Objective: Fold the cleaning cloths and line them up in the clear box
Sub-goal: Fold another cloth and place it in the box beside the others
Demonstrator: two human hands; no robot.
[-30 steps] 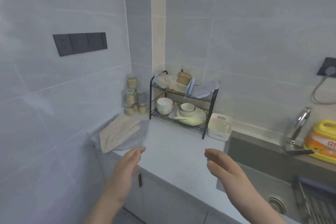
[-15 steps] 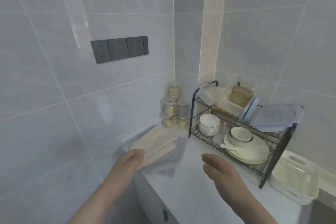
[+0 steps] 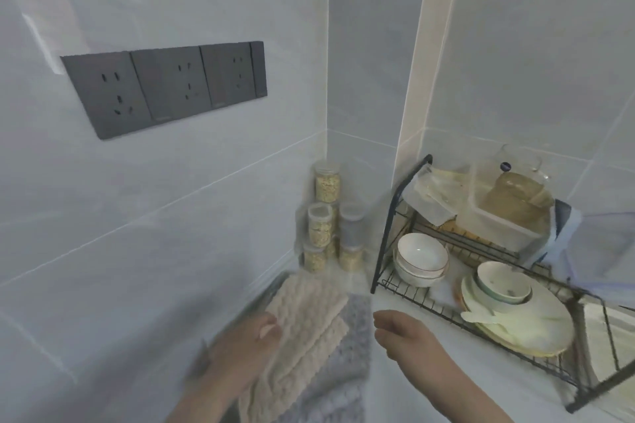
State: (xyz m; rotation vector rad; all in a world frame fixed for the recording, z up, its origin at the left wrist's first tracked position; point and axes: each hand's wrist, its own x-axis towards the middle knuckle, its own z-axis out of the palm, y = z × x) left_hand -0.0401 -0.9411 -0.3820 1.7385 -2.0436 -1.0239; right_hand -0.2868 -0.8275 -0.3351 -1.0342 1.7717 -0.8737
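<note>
Tiled counter corner (image 3: pixel 395 398) | we reach for beige waffle-weave cloth (image 3: pixel 309 319) | left hand (image 3: pixel 240 350) flat at its edge, right hand (image 3: pixel 405 336) relaxed, empty | next: pinch corners, fold.

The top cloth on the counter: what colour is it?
The top cloth is beige with a bumpy weave, over a grey cloth; head view.

A black wire rack (image 3: pixel 387 237) holds stacked bowls (image 3: pixel 421 259) and plates (image 3: pixel 536 330); filled jars (image 3: pixel 321 233) occupy the corner.
</note>
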